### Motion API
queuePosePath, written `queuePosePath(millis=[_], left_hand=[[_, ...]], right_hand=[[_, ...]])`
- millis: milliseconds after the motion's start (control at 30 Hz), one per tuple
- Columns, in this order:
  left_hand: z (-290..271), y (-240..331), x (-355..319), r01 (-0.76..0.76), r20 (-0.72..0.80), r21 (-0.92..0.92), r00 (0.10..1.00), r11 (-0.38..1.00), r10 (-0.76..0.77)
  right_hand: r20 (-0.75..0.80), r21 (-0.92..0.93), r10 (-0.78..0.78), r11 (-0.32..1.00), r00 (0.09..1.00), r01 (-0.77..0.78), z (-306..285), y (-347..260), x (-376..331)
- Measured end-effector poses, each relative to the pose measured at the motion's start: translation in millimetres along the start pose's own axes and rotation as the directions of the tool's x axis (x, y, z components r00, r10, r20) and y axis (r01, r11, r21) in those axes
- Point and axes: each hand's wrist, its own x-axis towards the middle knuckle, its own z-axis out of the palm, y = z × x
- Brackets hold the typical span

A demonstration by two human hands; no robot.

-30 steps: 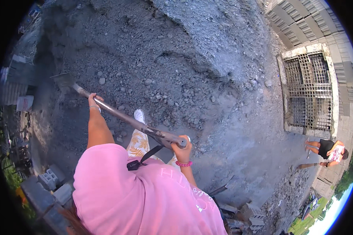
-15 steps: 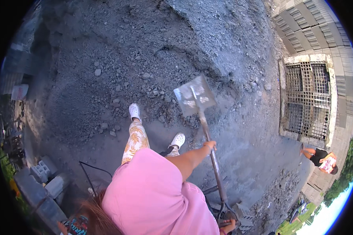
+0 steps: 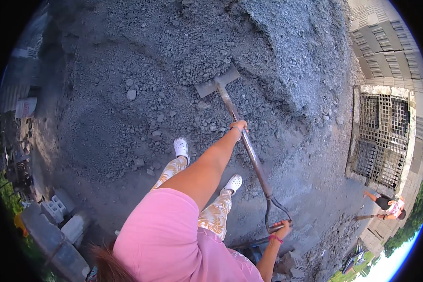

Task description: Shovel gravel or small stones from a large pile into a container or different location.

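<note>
Shovel: we had the shovel (image 3: pixel 251 152) in both hands, out in front and to the right of our body.
Long axis: it ran aslant, from the blade at the upper left down to the end handle (image 3: pixel 279 226) at the lower right.
Nearer hand: our left hand (image 3: pixel 239 126) was the nearer to the blade (image 3: pixel 217 81), which lay ahead of it and slightly leftward, beyond a short stretch of shaft.
Left grip: we had those fingers wrapped round the upper shaft, the arm reaching across our front.
Right grip: our right hand (image 3: pixel 282 229) was curled on the end handle, well apart from the left and nearer our hip.
Gravel: the blade was among loose grey gravel (image 3: pixel 174 70); we could not tell how deep its edge sat.
Feet: our white clogs (image 3: pixel 232 183) stood left of the shaft.
</note>
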Motion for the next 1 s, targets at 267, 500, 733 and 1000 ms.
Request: queuePosePath(millis=[267,500,733,1000], left_hand=[[-66.2,21.7,-29.5,0.124,0.291,-0.090,0.952,0.988,-0.093],[-195.4,142.6,-60.6,-0.069,0.268,-0.418,0.943,0.906,0.195],[-364.7,212.7,-170.4,-0.303,0.145,-0.699,0.827,0.647,0.543],[-256.5,18.7,-62.6,-0.270,-0.166,-0.077,0.953,0.960,0.254]], right_hand=[[0.020,0.043,-0.297,0.954,0.955,0.296,-3.4,32.8,-90.9],[0.512,0.039,-0.488,0.835,0.707,0.548,71.1,28.6,-102.7],[0.838,0.172,-0.469,0.712,0.279,0.680,110.2,5.8,-164.3],[0.410,-0.100,0.141,0.989,0.901,-0.109,-25.2,68.4,-32.6]])
